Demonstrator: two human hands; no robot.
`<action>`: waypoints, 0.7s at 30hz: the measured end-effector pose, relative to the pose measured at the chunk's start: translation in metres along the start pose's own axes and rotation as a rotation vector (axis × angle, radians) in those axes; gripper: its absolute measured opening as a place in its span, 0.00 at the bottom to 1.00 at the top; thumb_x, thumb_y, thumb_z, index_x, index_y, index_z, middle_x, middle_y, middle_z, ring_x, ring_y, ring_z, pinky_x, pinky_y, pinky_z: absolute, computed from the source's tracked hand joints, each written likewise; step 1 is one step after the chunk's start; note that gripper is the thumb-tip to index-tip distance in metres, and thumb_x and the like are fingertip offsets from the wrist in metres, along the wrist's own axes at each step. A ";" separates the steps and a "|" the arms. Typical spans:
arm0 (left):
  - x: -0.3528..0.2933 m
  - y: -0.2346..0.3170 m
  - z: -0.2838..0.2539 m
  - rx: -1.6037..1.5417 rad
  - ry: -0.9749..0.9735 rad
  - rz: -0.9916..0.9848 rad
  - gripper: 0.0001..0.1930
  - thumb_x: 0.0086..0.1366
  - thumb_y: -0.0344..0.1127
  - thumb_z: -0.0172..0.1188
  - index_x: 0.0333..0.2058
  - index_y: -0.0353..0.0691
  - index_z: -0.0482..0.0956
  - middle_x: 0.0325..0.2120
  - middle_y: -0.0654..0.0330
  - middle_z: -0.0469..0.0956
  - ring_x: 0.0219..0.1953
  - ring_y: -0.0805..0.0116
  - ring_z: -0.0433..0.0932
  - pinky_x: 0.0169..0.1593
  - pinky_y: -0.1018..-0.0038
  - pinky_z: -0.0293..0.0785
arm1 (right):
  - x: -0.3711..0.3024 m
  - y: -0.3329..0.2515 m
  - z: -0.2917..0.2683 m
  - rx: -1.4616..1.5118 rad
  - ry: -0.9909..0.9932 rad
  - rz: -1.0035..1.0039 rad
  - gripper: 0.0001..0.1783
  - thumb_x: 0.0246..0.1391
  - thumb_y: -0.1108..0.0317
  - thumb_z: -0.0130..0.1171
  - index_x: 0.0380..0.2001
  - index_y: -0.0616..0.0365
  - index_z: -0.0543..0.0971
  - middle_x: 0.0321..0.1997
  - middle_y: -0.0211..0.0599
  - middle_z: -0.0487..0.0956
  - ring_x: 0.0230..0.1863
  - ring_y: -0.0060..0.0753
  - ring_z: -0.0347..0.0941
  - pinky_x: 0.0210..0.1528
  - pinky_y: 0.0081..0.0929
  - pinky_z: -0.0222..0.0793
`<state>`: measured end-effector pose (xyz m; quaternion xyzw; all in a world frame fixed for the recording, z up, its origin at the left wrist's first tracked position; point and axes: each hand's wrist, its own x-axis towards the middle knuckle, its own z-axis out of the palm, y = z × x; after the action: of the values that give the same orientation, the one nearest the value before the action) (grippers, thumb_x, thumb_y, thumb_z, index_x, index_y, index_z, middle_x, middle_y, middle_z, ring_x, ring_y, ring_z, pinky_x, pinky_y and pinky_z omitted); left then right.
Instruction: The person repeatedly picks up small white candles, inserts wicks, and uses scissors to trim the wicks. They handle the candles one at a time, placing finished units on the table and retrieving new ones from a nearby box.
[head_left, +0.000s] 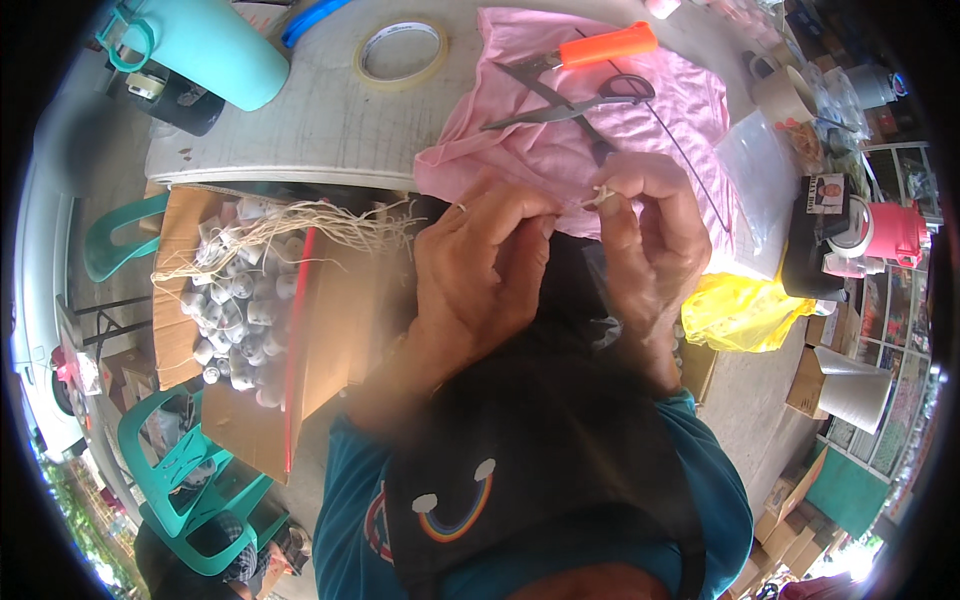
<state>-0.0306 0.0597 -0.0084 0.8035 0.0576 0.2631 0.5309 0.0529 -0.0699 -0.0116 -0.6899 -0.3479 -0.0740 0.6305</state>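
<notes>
Above my lap, at the table's near edge, both hands are raised close together. My right hand [650,225] pinches a short off-white string [602,196], bunched like a small knot between thumb and fingers. My left hand [480,265] is closed, thumb against forefinger, just left of it; what it pinches, if anything, is too small to make out. Beyond my hands a pink cloth [460,130] lies on the table. On it are dark scissors [560,108] and an orange-handled tool [608,46]. A bundle of loose off-white strings [320,222] lies across a cardboard box [345,335] at my left.
Several small white rounded pieces [238,315] fill the box. A tape roll [400,55] and a turquoise tumbler [215,50] stand on the white table [300,130]. A yellow plastic bag [745,312] lies right of my hands. Green chairs [180,455] stand at the left.
</notes>
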 end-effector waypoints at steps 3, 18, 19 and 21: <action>0.002 -0.003 -0.002 0.080 0.044 0.082 0.06 0.54 0.22 0.59 0.31 0.39 0.75 0.25 0.57 0.77 0.29 0.54 0.78 0.49 0.59 0.72 | 0.002 -0.007 -0.002 0.345 -0.059 0.165 0.14 0.49 0.84 0.54 0.40 0.62 0.73 0.42 0.37 0.74 0.39 0.26 0.72 0.43 0.22 0.68; 0.009 -0.015 -0.008 0.282 0.104 0.346 0.09 0.51 0.21 0.56 0.31 0.41 0.75 0.24 0.59 0.77 0.29 0.55 0.78 0.55 0.53 0.69 | 0.004 0.007 0.007 0.021 -0.031 0.015 0.13 0.42 0.89 0.54 0.31 0.62 0.73 0.31 0.32 0.73 0.32 0.20 0.70 0.36 0.16 0.67; 0.009 -0.016 -0.009 0.273 0.104 0.341 0.09 0.51 0.21 0.56 0.31 0.41 0.75 0.25 0.59 0.77 0.30 0.55 0.78 0.55 0.53 0.69 | 0.003 0.007 0.008 0.028 -0.001 0.027 0.13 0.39 0.89 0.54 0.30 0.61 0.74 0.29 0.32 0.73 0.30 0.20 0.70 0.34 0.16 0.67; 0.008 -0.017 -0.011 0.253 0.098 0.314 0.09 0.50 0.21 0.55 0.31 0.40 0.75 0.25 0.58 0.77 0.30 0.55 0.78 0.56 0.53 0.68 | 0.002 0.009 0.007 0.020 0.008 -0.001 0.14 0.39 0.89 0.54 0.30 0.61 0.73 0.28 0.31 0.72 0.30 0.20 0.69 0.33 0.16 0.66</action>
<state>-0.0256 0.0798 -0.0173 0.8491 -0.0099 0.3719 0.3749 0.0569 -0.0619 -0.0191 -0.6828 -0.3466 -0.0736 0.6389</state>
